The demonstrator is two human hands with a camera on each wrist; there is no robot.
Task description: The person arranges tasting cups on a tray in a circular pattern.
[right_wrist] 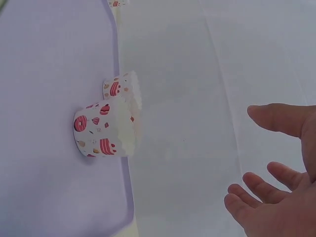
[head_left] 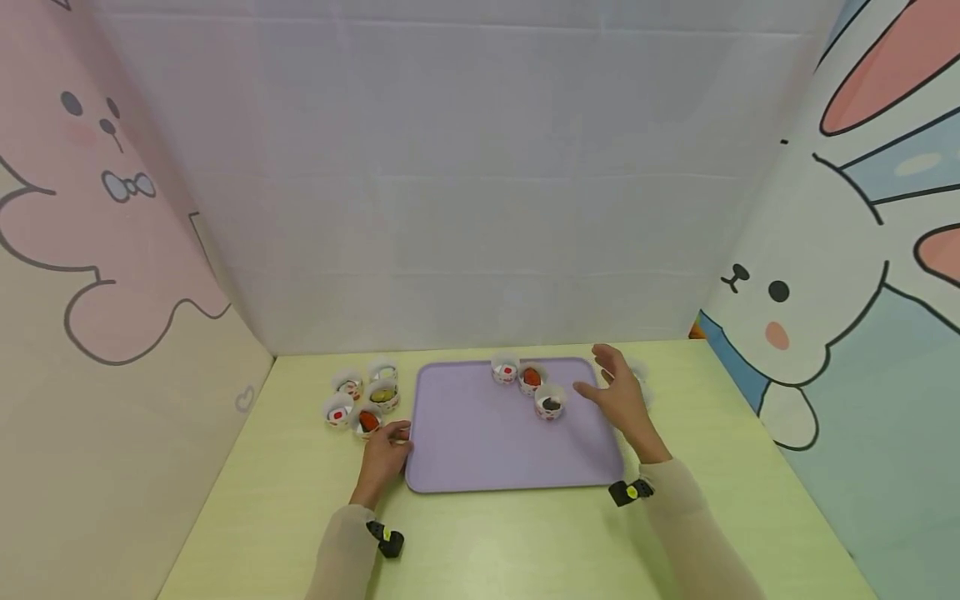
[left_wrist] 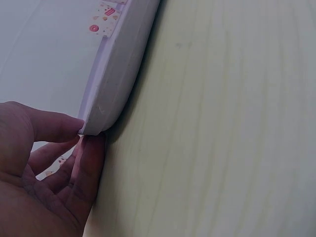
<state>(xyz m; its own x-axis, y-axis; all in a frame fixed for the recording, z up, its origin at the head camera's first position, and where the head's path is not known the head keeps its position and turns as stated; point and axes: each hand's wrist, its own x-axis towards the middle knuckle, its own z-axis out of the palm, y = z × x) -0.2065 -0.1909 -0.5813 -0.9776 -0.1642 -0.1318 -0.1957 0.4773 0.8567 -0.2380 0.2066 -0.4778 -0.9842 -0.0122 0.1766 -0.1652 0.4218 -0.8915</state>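
A lavender tray (head_left: 480,450) lies on the table, with three paper cups standing near its back edge. The back-left cup (head_left: 506,369) has a red and white item inside, the middle cup (head_left: 532,379) an orange-red one, and the front cup (head_left: 550,403) a dark one. My left hand (head_left: 386,457) pinches the tray's left rim (left_wrist: 96,106) between thumb and fingers, as the left wrist view shows. Above the tray's right edge hovers my right hand (head_left: 624,402), thumb and fingers spread, holding nothing. A printed paper cup (right_wrist: 101,129) stands beyond it in the right wrist view.
Several more paper cups (head_left: 384,395) cluster on the table left of the tray, close by my left hand. Further white cups (head_left: 641,383) show partly behind my right hand. A white backdrop (head_left: 480,208) rises behind the pale yellow table (head_left: 480,542), with printed panels at both sides.
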